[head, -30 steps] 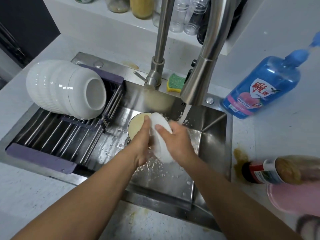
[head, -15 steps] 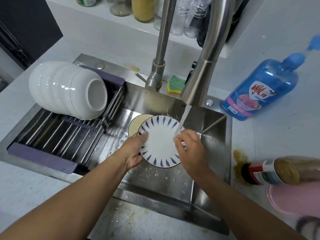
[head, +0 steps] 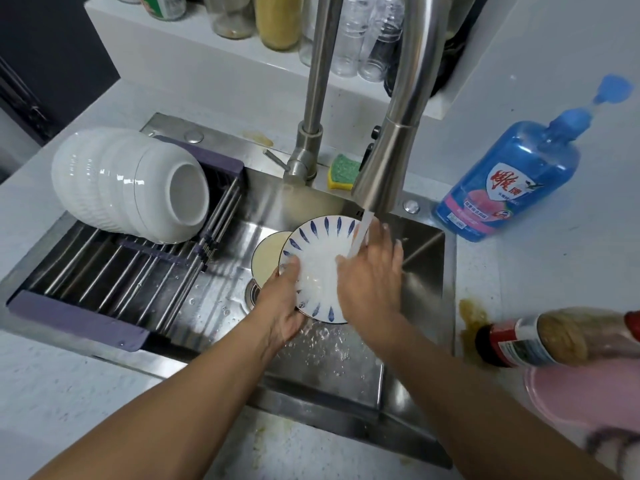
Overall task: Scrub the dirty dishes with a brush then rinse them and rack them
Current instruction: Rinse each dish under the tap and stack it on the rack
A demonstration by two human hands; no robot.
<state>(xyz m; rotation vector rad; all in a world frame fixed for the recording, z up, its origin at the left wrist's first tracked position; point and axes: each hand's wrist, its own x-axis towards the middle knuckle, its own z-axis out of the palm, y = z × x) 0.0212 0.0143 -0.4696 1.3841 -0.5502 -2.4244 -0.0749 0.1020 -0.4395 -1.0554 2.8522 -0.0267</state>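
Note:
A white plate with blue leaf marks point(head: 320, 252) is held face up over the steel sink point(head: 426, 306), under the running water from the faucet point(head: 384, 168). My left hand point(head: 282, 308) grips its lower left rim, thumb on top. My right hand point(head: 372, 273) lies flat on the plate's right side with straight fingers, the stream falling on it. A cream dish point(head: 268, 254) lies in the sink behind the plate. Several white bowls point(head: 131, 183) lie stacked on their side on the purple-framed rack point(head: 114, 271) over the sink's left half. No brush is in view.
A green and yellow sponge point(head: 343, 169) lies behind the faucet. A blue detergent bottle point(head: 509, 181) stands at the right. On the right counter a sauce bottle point(head: 540, 336) lies tipped beside a brown spill point(head: 471, 313), with a pink dish point(head: 595, 393) below it.
The plate turned from edge-on to face up under the water. My right hand moved from its right rim onto its face, fingers spread flat.

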